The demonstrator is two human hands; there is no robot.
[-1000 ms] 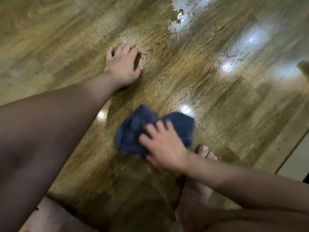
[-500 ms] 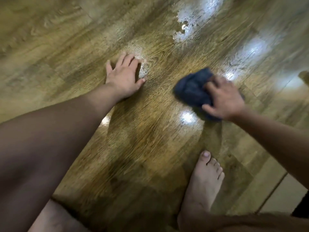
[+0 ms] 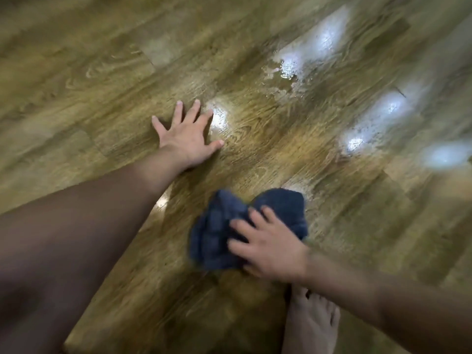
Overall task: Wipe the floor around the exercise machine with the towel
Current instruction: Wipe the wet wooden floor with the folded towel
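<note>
Left hand (image 3: 186, 135): flat on the wood-grain floor (image 3: 102, 72), fingers spread, holding nothing. Right hand (image 3: 270, 247): fingers curled over a bunched dark blue towel (image 3: 217, 233), pressing it to the floor below and right of the left hand. Bare foot (image 3: 310, 325): just below the right hand. Wet patch (image 3: 288, 72): upper right, glinting, well apart from the towel.

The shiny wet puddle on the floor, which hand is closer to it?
Left. The left hand lies flat on the floor, a little to the left of and below the puddle. The right hand presses the blue towel much farther down.
</note>
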